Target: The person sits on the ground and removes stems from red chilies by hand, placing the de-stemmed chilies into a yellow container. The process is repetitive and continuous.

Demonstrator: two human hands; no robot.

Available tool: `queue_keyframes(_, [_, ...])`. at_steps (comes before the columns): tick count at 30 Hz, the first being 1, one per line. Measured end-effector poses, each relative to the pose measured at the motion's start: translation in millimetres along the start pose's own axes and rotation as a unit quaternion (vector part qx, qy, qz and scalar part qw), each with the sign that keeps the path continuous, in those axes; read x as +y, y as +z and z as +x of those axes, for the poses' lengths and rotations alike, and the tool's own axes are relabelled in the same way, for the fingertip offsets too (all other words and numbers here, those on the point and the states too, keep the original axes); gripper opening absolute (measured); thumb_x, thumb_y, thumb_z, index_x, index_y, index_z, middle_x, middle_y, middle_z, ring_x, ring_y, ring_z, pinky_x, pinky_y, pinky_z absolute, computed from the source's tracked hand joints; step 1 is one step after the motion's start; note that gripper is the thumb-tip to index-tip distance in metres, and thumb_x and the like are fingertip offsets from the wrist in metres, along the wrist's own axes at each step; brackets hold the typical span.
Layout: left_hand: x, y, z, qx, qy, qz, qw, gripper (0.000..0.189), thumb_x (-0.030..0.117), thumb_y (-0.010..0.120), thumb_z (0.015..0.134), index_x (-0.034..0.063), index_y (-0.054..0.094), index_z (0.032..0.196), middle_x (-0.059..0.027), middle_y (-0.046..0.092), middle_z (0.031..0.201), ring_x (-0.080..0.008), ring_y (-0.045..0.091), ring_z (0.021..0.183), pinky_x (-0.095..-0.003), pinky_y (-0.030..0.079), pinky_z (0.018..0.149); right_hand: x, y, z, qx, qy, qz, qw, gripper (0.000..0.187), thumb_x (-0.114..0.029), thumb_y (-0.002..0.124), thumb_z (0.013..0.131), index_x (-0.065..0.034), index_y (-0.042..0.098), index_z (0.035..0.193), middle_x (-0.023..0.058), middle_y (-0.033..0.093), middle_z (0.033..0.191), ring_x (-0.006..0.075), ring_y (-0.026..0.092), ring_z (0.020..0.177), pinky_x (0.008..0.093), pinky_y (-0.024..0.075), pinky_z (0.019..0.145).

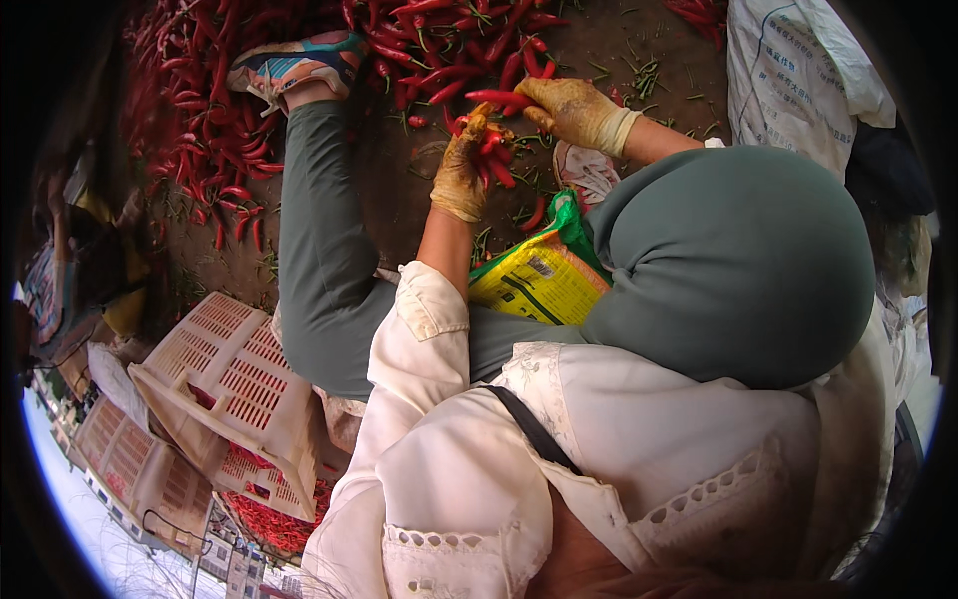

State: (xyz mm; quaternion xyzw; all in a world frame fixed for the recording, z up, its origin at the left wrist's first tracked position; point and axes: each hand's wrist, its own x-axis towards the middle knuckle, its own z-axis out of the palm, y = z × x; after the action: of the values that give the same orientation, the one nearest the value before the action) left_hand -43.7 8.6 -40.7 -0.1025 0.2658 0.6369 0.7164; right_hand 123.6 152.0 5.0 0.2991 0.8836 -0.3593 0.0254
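Both my hands wear stained yellow gloves. My left hand (462, 165) is closed around several red chili peppers (497, 156), their tips poking out to the right of the fingers. Just right of it, my right hand (572, 111) grips one red chili pepper (498, 98) by its end, the pepper pointing left above my left hand. Beyond the hands, a large heap of red chili peppers (449, 45) spreads over the dark ground. Loose green stems (645, 75) lie to the right of the heap.
A yellow and green printed bag (542, 277) lies between my legs. Pale plastic crates (232, 367) stand at the left, with more chilies (281, 517) beside them. A white woven sack (793, 75) is at the upper right. Another person (63, 262) sits at the far left.
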Motion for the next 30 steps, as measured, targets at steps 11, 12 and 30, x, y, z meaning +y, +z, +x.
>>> queue_keyframes(11, [-7.6, 21.8, 10.1, 0.047, 0.101, 0.105, 0.988, 0.048, 0.027, 0.072, 0.083, 0.0004, 0.055, 0.119, -0.0123, 0.067, 0.097, -0.0159, 0.062, 0.073, -0.0255, 0.054, 0.066, 11.4, 20.5, -16.4, -0.138, 0.273, 0.299, 0.904, 0.029, -0.03, 0.056, 0.096, -0.0036, 0.064, 0.087, 0.0027, 0.065, 0.072, 0.0112, 0.058, 0.063, 0.0272, 0.0474, 0.063])
queue_keyframes(12, [-4.3, 21.5, 13.3, 0.089, 0.093, 0.051, 0.99, 0.046, 0.021, 0.069, 0.085, -0.0015, 0.053, 0.122, -0.0168, 0.064, 0.11, -0.0221, 0.064, 0.089, -0.0325, 0.054, 0.081, 13.7, 14.6, -15.3, -0.081, 0.262, 0.295, 0.915, 0.026, -0.028, 0.055, 0.096, -0.0044, 0.063, 0.087, 0.0038, 0.067, 0.074, 0.0143, 0.06, 0.066, 0.0299, 0.0481, 0.065])
queue_keyframes(30, [-11.8, -4.1, 3.8, 0.09, -0.024, 0.094, 0.991, 0.03, 0.028, 0.07, 0.085, 0.0058, 0.065, 0.104, -0.0147, 0.067, 0.08, -0.023, 0.061, 0.051, -0.0351, 0.048, 0.033, -6.8, 5.5, -14.7, -0.021, -0.061, -0.241, 0.968, 0.031, -0.041, 0.057, 0.087, -0.011, 0.062, 0.092, 0.0084, 0.061, 0.085, 0.0277, 0.06, 0.084, 0.0402, 0.0444, 0.074])
